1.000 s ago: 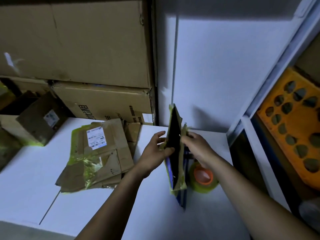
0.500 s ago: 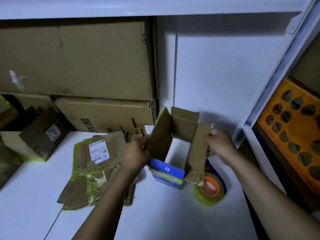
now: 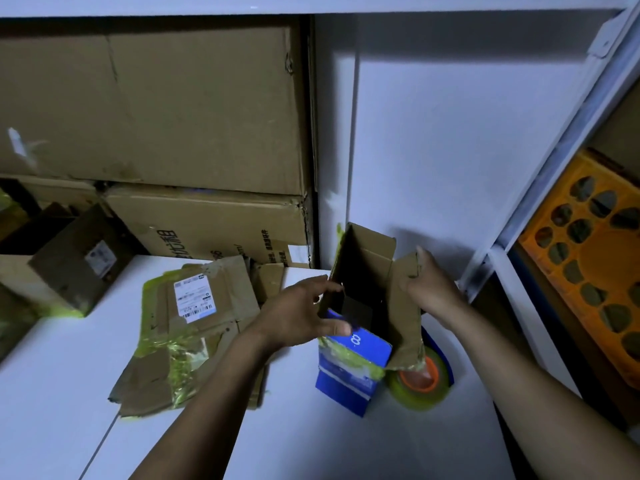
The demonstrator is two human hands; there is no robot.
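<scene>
A small cardboard box (image 3: 353, 368) with a blue outside and strips of yellow-green tape stands on the white table (image 3: 69, 393), its top flaps open and its brown inside showing. My left hand (image 3: 301, 317) lies against the box's left side, fingers spread and thumb on the blue front. At the box's right, my right hand (image 3: 429, 285) grips the right flap, fingers curled over its edge.
A roll of yellow-green tape (image 3: 420, 379) with an orange core lies right beside the box. Flattened cartons with a label (image 3: 194, 327) lie to the left. Large stacked cartons (image 3: 156, 109) fill the back; an orange crate (image 3: 588, 265) sits in the shelf at right.
The box went from flat and folded between my hands to spread open and standing on the table. My left hand's fingers have loosened from the left flap.
</scene>
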